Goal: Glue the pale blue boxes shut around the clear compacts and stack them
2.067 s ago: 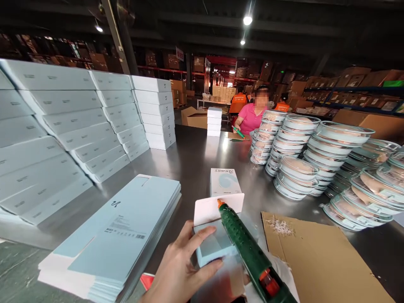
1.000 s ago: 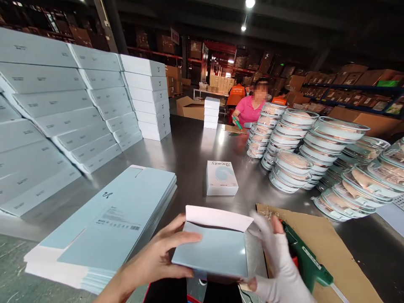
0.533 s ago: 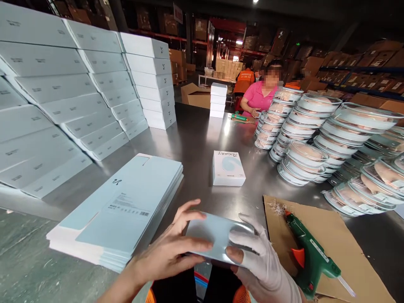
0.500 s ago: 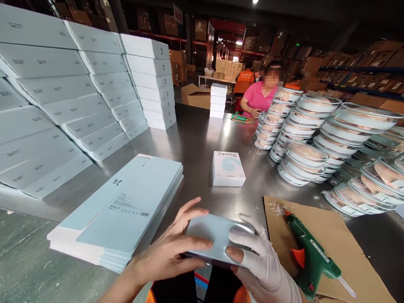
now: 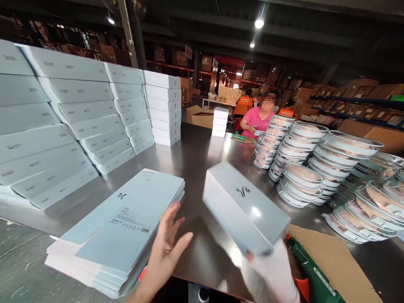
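Observation:
My right hand [image 5: 274,266], in a white glove and blurred, grips the near end of a pale blue box [image 5: 244,206]. The box is tilted above the metal table, with a dark squiggle logo on its upper face. My left hand [image 5: 164,248] is bare and holds nothing; its fingers are apart. Beside it lies a stack of flat, unfolded pale blue cartons [image 5: 126,225] with printed text and a barcode. A green glue gun [image 5: 312,269] with an orange trigger rests on a cardboard sheet [image 5: 341,265], just right of my gloved hand.
Tall rows of closed white boxes [image 5: 85,111] line the left side. Stacks of round, clear-lidded containers [image 5: 299,176] stand on the right. Across the metal table [image 5: 195,160], a co-worker in pink [image 5: 259,118] sits behind a small pile of white boxes [image 5: 220,122].
My left hand has let go of the box and moved left. The right hand has raised and turned the box, which now covers where the small printed box stood. The view has tilted up.

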A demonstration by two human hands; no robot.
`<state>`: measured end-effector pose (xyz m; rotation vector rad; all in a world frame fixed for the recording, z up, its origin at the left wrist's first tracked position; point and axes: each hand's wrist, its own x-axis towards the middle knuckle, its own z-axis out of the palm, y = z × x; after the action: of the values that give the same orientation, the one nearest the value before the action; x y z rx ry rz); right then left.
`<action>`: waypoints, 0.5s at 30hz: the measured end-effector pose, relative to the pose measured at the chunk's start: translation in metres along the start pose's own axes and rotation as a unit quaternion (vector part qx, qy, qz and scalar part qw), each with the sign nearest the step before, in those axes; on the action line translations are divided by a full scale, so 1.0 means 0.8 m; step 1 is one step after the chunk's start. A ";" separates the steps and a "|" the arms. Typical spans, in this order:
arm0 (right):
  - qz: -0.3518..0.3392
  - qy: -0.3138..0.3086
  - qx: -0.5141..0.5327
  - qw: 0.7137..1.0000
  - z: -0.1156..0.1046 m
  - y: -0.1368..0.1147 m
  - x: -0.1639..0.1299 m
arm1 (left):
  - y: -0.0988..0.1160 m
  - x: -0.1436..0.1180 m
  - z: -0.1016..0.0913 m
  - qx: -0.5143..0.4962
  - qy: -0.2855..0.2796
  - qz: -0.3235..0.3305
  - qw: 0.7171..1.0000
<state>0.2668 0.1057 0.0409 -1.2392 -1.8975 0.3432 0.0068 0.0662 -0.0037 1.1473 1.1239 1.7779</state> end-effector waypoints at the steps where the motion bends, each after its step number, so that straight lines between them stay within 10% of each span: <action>1: 0.004 0.003 -0.034 0.999 -0.002 0.004 0.025 | 0.004 0.004 -0.013 0.041 0.006 0.019 0.999; 8: -0.068 -0.109 -0.240 0.962 0.037 0.057 0.184 | 0.019 0.006 -0.107 0.283 0.022 0.103 0.953; 15: -0.113 -0.088 -0.287 0.947 0.047 0.064 0.164 | 0.050 0.047 -0.158 0.523 0.066 0.102 0.844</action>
<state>0.2477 0.2496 0.0498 -1.3644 -2.3672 -0.2530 -0.1283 0.0504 0.0168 1.8056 2.2633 1.3442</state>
